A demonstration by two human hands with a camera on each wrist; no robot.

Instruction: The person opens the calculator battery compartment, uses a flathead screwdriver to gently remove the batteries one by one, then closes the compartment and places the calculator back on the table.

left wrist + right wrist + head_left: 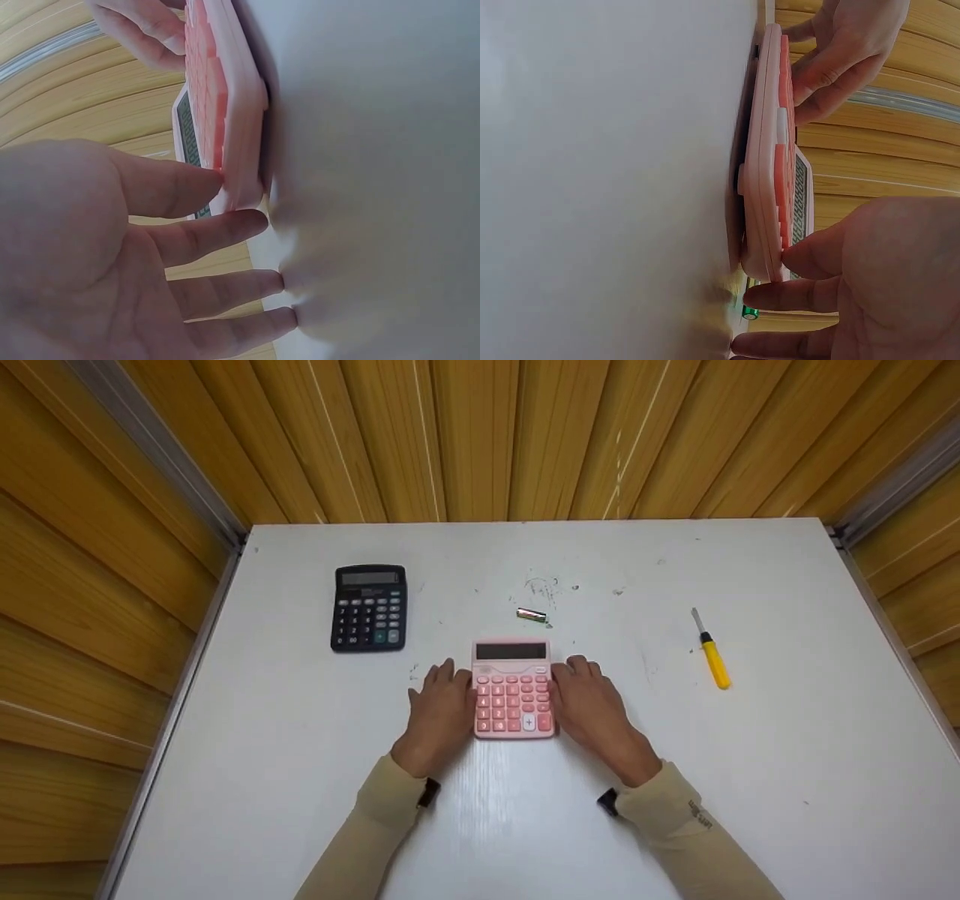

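A pink calculator [513, 690] lies face up on the white table, keys towards the person. At its left edge my left hand [441, 709] holds it, with thumb and index finger [238, 229] at the side and the other fingertips touching the tabletop. My right hand [592, 697] grips the opposite edge in a similar way, thumb [814, 253] against the side. Digits show on the calculator's display [801, 195] in the right wrist view. Just behind the calculator lies a small battery [532, 615], its green end [750, 313] visible past the right fingers.
A black calculator [369, 609] lies at the back left of the table [300, 780]. Over on the right is a screwdriver [715, 660] with a yellow handle. Wood-patterned panels [480, 442] stand along the back and both sides. Dark marks spot the tabletop.
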